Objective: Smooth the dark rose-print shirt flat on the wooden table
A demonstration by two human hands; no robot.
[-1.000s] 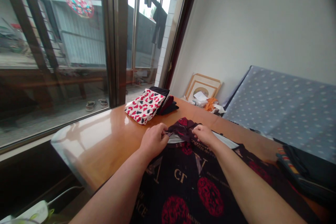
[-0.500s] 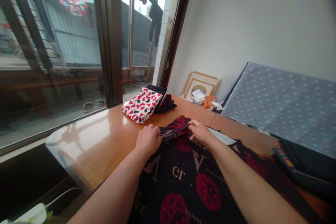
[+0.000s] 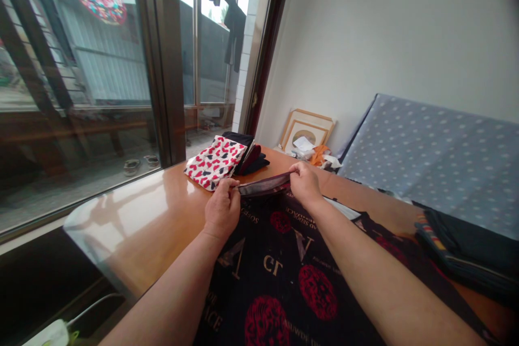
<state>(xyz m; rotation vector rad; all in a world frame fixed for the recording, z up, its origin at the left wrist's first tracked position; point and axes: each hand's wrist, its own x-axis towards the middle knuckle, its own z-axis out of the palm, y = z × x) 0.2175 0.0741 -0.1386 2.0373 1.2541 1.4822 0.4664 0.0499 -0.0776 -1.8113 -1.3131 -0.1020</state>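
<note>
A black garment [image 3: 279,248] with red round prints and pale lettering lies spread over the wooden table. My left hand [image 3: 222,204] pinches one end of its far hem, and my right hand [image 3: 305,184] pinches the same edge farther right. Between the two hands the hem is stretched and raised a little off the table, with its greyish inner side showing. Both sets of fingers are closed on the cloth. The garment's near end runs out of view at the bottom.
Folded clothes, with a white heart-print piece [image 3: 215,161] on top, sit just beyond my left hand. Dark folded clothes [image 3: 466,248] lie at the right. The glossy table [image 3: 138,227] ends near a window at left. A blue dotted cloth [image 3: 438,151] drapes behind, beside leaning frames [image 3: 310,124].
Both hands have lifted and moved slightly away from me, pulling the hem taut between them. Earlier it lay bunched and lower. The view has shifted a little to the right.
</note>
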